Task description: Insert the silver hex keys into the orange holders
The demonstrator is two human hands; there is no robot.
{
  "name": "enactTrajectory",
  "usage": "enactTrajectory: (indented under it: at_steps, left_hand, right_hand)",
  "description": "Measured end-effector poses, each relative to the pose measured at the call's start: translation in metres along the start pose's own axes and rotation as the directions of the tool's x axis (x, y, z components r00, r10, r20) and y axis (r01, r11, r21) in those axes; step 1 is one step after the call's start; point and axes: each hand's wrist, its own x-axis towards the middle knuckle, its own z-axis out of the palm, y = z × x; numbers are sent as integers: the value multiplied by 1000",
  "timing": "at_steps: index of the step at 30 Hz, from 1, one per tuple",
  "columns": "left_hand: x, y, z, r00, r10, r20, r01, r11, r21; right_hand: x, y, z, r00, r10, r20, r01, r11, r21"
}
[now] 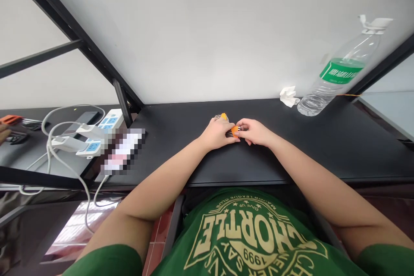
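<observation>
A small orange-and-black part (pixel 232 132) is clamped between the closed-together left hand (pixel 216 134) and right hand (pixel 254 132), over the black desktop (pixel 300 155). Dropping could be caused by a loosened pinch.

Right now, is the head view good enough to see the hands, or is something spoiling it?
In the head view, the wide lens bends the black frame bar; the left hand and right hand look small but sharp, the orange-and-black item between them barely readable; a pixelated block hides a patch at left.
</observation>
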Motion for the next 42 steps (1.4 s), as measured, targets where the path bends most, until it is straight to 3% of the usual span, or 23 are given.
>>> enactTrajectory:
  at_steps: [4,8,10,12,15,19,23,26,28,32,37,39,42]
  left_hand:
    - [1,1,-1,999,-35,-39,37,997,64]
    - [6,-13,-5,974,-183,-133,191,980,52]
    - [9,-25,-5,956,-283,-78,288,954,78]
    - [12,-34,-3,935,-351,43,346,934,90]
    - [14,-42,2,929,-352,114,344,935,87]
    - [15,-41,3,941,-329,81,323,943,73]
    - [16,-36,-3,941,-334,61,335,942,-7]
    - [17,-33,-5,926,-372,62,376,922,-92]
    - [17,-30,-3,925,-377,40,379,916,-127]
    - [14,-24,3,943,-322,-83,285,912,-296]
    - [10,-17,4,950,-258,-178,180,914,-364]
    - [10,-16,3,956,-251,-155,187,922,-339]
    - [10,-18,1,958,-261,-116,219,933,-285]
  right_hand:
    - [6,6,-7,993,-42,-108,22,984,-179]
    - [14,15,-28,959,-68,-276,-43,926,-376]
    - [16,18,-37,932,-64,-357,-117,879,-462]
    - [16,19,-42,912,-58,-407,-178,837,-517]
    - [15,20,-41,917,-68,-392,-185,799,-572]
    - [17,23,-38,947,-81,-311,-148,749,-646]
    - [24,26,-39,940,-108,-325,-142,741,-656]
    - [24,21,-33,906,-169,-388,-149,731,-666]
    - [21,16,-23,888,-233,-397,-90,758,-646]
    - [16,8,1,947,-242,-210,133,893,-430]
    - [14,7,17,965,-209,-160,181,968,-177]
    - [14,5,18,963,-202,-179,171,969,-177]
    - [13,2,17,940,-236,-246,146,931,-335]
